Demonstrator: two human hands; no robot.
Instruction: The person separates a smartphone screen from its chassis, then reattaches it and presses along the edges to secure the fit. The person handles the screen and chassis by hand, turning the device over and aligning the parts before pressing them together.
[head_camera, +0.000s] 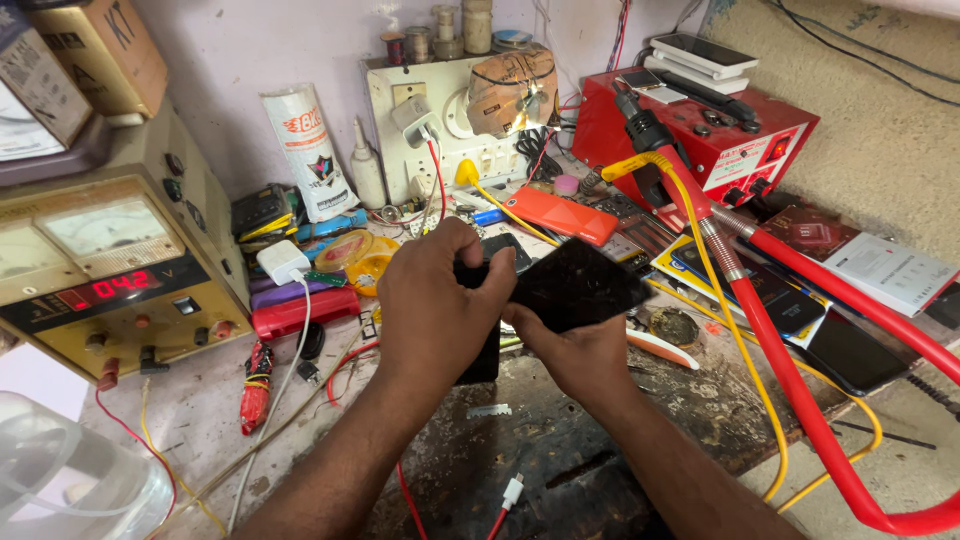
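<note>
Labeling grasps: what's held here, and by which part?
A flat black phone-like slab, held by both hands: left hand wraps its left end, right hand supports the lower edge from beneath.

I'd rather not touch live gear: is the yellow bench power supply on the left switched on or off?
On: the yellow power supply's red digital readout is lit with digits.

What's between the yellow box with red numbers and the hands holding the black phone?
In the head view, a red case, a white charger and loose wires lie between the box and the left hand.
</note>
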